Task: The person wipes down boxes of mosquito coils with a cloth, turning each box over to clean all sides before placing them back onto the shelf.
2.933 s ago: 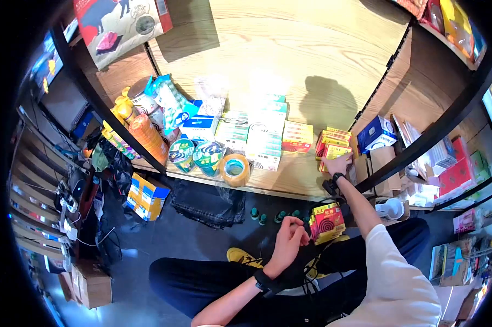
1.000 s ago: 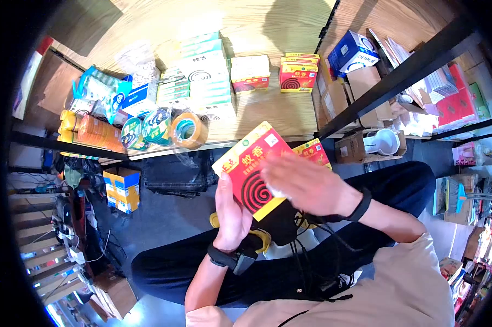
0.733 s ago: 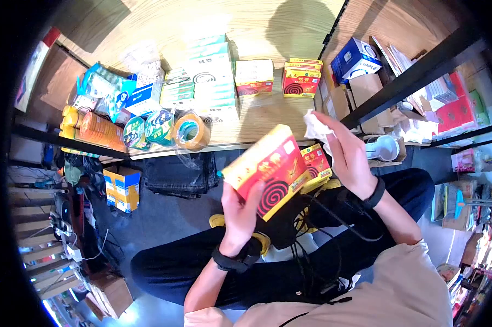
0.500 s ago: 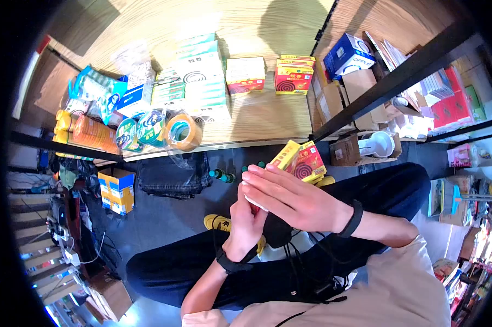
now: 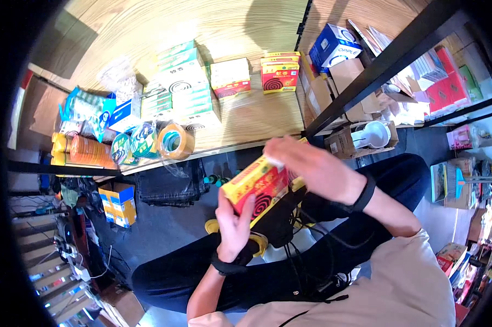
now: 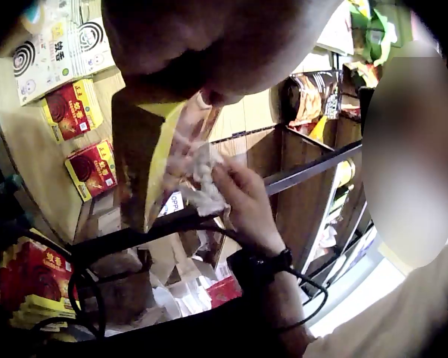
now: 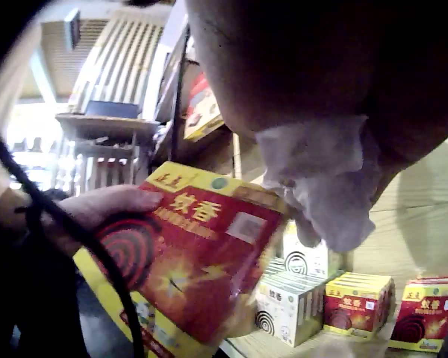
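Observation:
In the head view my left hand grips a red and yellow box of mosquito coils by its lower left side, thumb across the front. The box is tilted above my crossed legs. My right hand, blurred, is at the box's upper right edge. Between its fingers is a crumpled white tissue, plain in the right wrist view, close to the box top. A stack of similar mosquito coil boxes stands low by my feet, largely hidden by the right hand in the head view.
On the wooden shelf stand more red and yellow boxes, white and green coil boxes and a tape roll. A black post slants at the right, near an open carton. Dark cables hang over my lap.
My right hand has come from the boxes on the shelf to the box in my left hand. With the tissue it has passed over the box repeatedly, while the box has been tilted and turned.

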Motion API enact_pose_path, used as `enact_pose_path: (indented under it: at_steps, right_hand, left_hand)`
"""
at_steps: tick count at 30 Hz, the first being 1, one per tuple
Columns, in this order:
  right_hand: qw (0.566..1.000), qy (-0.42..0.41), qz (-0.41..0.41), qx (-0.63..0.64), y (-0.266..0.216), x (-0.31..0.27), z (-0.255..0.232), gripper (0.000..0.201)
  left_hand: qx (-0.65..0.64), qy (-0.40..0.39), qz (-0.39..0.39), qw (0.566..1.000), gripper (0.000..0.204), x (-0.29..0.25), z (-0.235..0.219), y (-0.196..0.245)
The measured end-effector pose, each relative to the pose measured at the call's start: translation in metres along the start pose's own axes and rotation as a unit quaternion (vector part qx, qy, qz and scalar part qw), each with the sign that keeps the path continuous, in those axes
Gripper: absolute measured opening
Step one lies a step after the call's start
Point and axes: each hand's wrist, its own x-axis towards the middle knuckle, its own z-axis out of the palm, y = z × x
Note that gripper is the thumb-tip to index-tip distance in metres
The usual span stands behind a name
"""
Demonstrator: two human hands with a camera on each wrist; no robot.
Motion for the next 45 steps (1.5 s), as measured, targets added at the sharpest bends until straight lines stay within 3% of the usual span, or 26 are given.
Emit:
enact_pose_path:
  at_steps: [2,4,6,10,12,14,17,20,22,28,30,32,34,35,36,38,41,45]
  right_hand:
    - [0.994,-0.045,0.093,0.022,0.017,-0.007,-0.017,0.052]
    - [0.996,0.003,0.078,0.047,0.019,-0.002,-0.023,0.048]
    - [0.97,0.045,0.169,0.169,0.007,0.004,-0.028,0.043]
    - [0.966,0.075,0.089,0.232,-0.012,0.004,-0.008,0.045]
    - [0.961,0.058,0.105,0.25,-0.024,0.002,0.0,0.05]
    - [0.969,0.001,0.066,0.24,-0.025,0.0,0.012,0.066]
    - [0.958,-0.03,0.096,0.268,-0.036,-0.005,0.009,0.051]
    - [0.948,0.034,0.095,0.302,-0.03,-0.002,0.009,0.05]
    - [0.949,0.024,0.14,0.282,-0.029,0.002,-0.004,0.058]
    - [0.954,0.013,0.071,0.29,-0.032,-0.005,0.007,0.045]
    - [0.946,-0.003,0.12,0.302,-0.027,-0.005,0.003,0.044]
    - [0.923,0.043,0.172,0.341,-0.022,-0.001,0.003,0.041]
    - [0.912,0.027,0.204,0.354,-0.022,0.001,0.001,0.041]
    - [0.909,0.022,0.214,0.356,-0.023,0.002,0.0,0.041]
    - [0.922,0.034,0.2,0.329,-0.024,0.001,0.003,0.041]
    - [0.934,0.047,0.184,0.302,-0.028,0.0,0.008,0.042]
    - [0.946,0.135,0.142,0.256,-0.036,-0.002,0.016,0.05]
    - [0.953,0.141,0.14,0.229,-0.037,-0.003,0.024,0.052]
  left_hand:
    - [-0.133,0.056,-0.035,0.989,0.033,0.005,-0.002,0.003]
    - [-0.178,0.043,-0.054,0.982,0.035,0.015,-0.015,0.007]
    - [-0.206,0.037,-0.072,0.975,0.037,0.016,-0.02,0.004]
    - [-0.305,0.007,-0.143,0.941,0.032,0.012,-0.011,0.006]
    - [-0.358,0.03,-0.17,0.917,0.03,0.01,-0.012,0.006]
    - [-0.352,0.092,-0.199,0.91,0.032,0.016,-0.02,0.003]
    - [-0.371,0.097,-0.181,0.906,0.032,0.019,-0.032,0.006]
    - [-0.389,0.062,-0.21,0.895,0.032,0.012,-0.023,0.001]
    - [-0.399,0.043,-0.21,0.892,0.034,0.007,-0.012,0.006]
    - [-0.346,0.091,-0.21,0.91,0.042,0.02,-0.031,0.004]
    - [-0.38,0.132,-0.221,0.888,0.043,0.019,-0.027,0.001]
    - [-0.425,0.129,-0.244,0.862,0.038,0.018,-0.027,0.006]
    - [-0.572,0.041,-0.23,0.786,0.042,0.018,-0.027,0.022]
    - [-0.58,0.027,-0.227,0.781,0.044,0.018,-0.03,0.02]
    - [-0.582,0.024,-0.226,0.78,0.044,0.018,-0.03,0.018]
    - [-0.527,0.052,-0.221,0.819,0.045,0.017,-0.031,0.014]
    - [-0.528,0.059,-0.205,0.822,0.045,0.024,-0.03,0.013]
    - [-0.52,0.06,-0.217,0.824,0.044,0.021,-0.03,0.009]
